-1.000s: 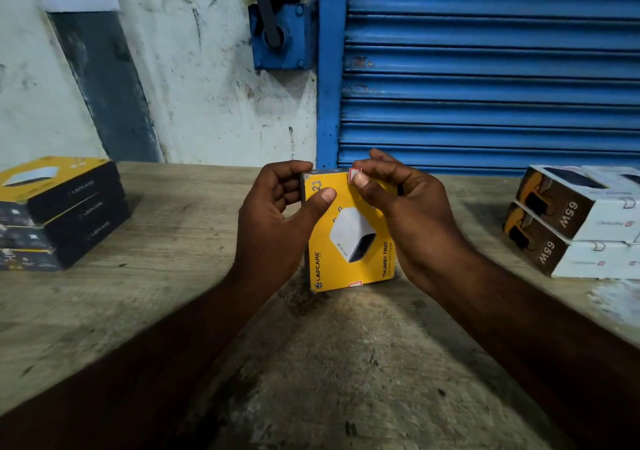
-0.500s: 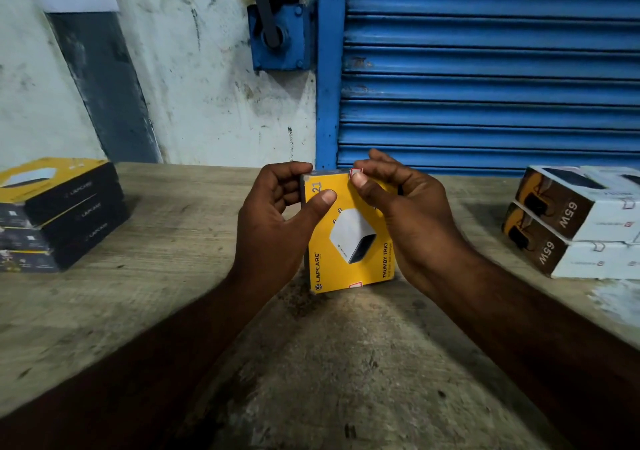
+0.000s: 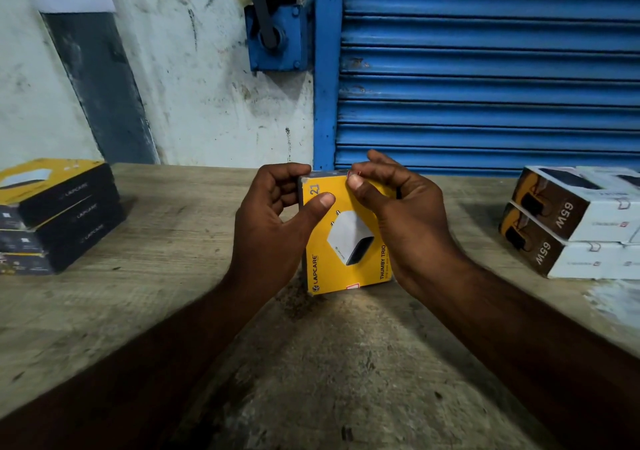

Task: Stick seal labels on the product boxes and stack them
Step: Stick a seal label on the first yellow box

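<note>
I hold one yellow box [image 3: 349,242] bearing two seal labels [image 3: 353,173]; three black-sided boxes [image 3: 65,214] are stacked left, and at least two white 65W boxes [image 3: 581,228] right.

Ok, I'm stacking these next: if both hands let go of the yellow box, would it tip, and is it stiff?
Probably tippy: the yellow box stands on a narrow edge on the table, gripped by the left hand and right hand. Likely stiff: its corners look square under that grip.
</note>
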A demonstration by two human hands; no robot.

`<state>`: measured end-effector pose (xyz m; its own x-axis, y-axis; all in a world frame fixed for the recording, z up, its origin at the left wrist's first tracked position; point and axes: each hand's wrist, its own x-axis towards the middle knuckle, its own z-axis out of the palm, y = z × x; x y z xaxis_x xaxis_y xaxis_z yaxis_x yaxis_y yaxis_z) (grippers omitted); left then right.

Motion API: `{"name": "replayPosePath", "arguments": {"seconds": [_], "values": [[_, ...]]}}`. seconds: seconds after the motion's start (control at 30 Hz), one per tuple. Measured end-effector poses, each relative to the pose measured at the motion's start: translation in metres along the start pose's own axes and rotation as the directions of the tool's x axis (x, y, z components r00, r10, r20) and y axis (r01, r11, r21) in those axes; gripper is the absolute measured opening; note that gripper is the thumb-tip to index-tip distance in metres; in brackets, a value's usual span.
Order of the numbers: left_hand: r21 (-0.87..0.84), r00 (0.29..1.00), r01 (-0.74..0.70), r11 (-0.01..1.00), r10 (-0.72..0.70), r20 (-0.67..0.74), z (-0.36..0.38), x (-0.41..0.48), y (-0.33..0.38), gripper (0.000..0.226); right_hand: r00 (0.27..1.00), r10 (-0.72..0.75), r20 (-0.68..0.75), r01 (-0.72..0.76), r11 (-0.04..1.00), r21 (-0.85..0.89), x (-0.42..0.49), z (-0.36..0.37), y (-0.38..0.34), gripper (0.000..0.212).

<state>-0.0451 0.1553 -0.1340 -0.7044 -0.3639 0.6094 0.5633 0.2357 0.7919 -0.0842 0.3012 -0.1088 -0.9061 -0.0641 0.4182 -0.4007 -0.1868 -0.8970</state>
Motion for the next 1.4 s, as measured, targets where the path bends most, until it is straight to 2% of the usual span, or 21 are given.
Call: {"name": "replayPosePath", "arguments": {"seconds": [0.4,0.53,0.7,0.87,1.4], "values": [[-0.015,1.000,0.005,1.000,-0.005,0.030,-0.0007,0.0004,0.0016,0.034,0.995,-0.073,-0.074,0.070,0.997,-0.041,-0.0017,0.0039,0.0055,0.023],[-0.015,1.000,0.007,1.000,-0.006,0.030,-0.0009,0.0011,0.0016,0.034,0.998,-0.037,-0.059,0.037,0.999,-0.015,-0.0004,0.0014,0.0011,0.040],[-0.024,1.000,0.017,1.000,-0.016,0.023,-0.0009,0.0017,0.0014,0.034,0.999,0.032,-0.037,-0.032,0.999,0.000,-0.0009,0.0007,-0.0008,0.034],[-0.019,1.000,0.015,1.000,-0.015,0.025,-0.0010,0.0012,0.0024,0.034,0.999,-0.037,-0.021,0.034,0.990,-0.133,-0.0019,-0.0002,-0.0001,0.040],[-0.022,1.000,0.019,1.000,-0.019,0.009,-0.0004,0.0005,0.0032,0.033,0.999,-0.035,0.001,0.034,0.987,-0.159,0.0002,-0.0052,-0.0020,0.041]]}}
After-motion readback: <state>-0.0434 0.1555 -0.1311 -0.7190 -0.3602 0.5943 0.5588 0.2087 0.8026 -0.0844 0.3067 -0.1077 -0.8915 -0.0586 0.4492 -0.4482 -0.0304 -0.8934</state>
